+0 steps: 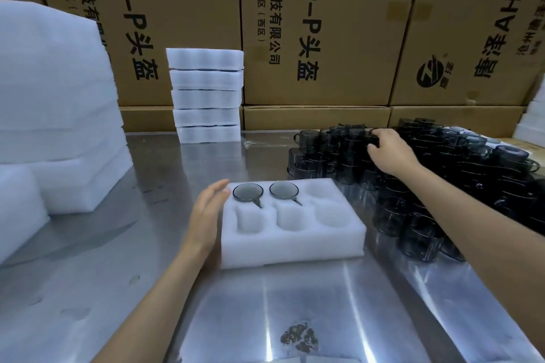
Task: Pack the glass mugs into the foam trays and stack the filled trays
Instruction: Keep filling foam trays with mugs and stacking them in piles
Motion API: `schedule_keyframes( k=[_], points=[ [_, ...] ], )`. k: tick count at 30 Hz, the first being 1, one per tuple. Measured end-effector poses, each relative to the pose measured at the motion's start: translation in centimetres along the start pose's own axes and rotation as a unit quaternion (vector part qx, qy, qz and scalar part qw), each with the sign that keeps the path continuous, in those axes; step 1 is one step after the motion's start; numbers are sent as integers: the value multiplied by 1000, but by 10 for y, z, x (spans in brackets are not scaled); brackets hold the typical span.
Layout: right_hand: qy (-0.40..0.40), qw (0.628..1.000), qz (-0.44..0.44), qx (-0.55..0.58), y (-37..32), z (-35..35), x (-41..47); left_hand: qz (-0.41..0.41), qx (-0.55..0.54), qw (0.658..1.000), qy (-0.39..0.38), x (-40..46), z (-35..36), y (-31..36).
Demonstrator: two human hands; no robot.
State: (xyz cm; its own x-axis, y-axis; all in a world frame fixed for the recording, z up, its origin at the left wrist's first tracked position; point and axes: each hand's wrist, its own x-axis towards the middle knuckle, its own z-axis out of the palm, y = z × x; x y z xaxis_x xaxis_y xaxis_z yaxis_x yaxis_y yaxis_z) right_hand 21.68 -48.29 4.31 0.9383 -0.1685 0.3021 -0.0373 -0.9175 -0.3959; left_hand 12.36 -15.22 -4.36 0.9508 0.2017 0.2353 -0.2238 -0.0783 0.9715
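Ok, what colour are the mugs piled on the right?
Dark smoky grey see-through glass, the pile of mugs under the right hand; head view.

Two mugs (pixel 247 192) sit in one open tray (pixel 292 242); five filled trays (pixel 206 96) stand stacked.

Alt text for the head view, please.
A foam tray on a steel table holds two glass mugs in its six pockets; the left hand steadies it while the right hand reaches into the mug pile.
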Motion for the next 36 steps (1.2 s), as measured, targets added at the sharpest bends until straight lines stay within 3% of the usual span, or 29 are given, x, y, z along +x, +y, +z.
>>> schedule_keyframes(
  k=[5, 13, 19, 23, 27, 32, 36],
  points=[
    [-46, 995, 76, -34, 21, 7, 19, 37, 38, 996, -72, 1, 3, 3],
    [6, 986, 119, -118, 15, 16, 22, 25, 70, 993, -91, 4, 3, 3],
    [33, 986, 132, -97, 14, 5, 14, 27, 74, 993, -93, 5, 2, 5],
    [84, 995, 49, -11, 9, -10, -4, 31, 84, 991, -95, 4, -1, 12],
    [-2, 983, -116, 144, -12, -18, -31, 38, 100, 988, -107, 2, -6, 17],
    [-94, 947, -285, 117, -43, -13, -80, 34, 166, 970, -172, -5, -25, 24],
    [-136, 937, -316, 55, -58, -4, -96, 34, 191, 969, -154, -4, -31, 28]
  ],
)
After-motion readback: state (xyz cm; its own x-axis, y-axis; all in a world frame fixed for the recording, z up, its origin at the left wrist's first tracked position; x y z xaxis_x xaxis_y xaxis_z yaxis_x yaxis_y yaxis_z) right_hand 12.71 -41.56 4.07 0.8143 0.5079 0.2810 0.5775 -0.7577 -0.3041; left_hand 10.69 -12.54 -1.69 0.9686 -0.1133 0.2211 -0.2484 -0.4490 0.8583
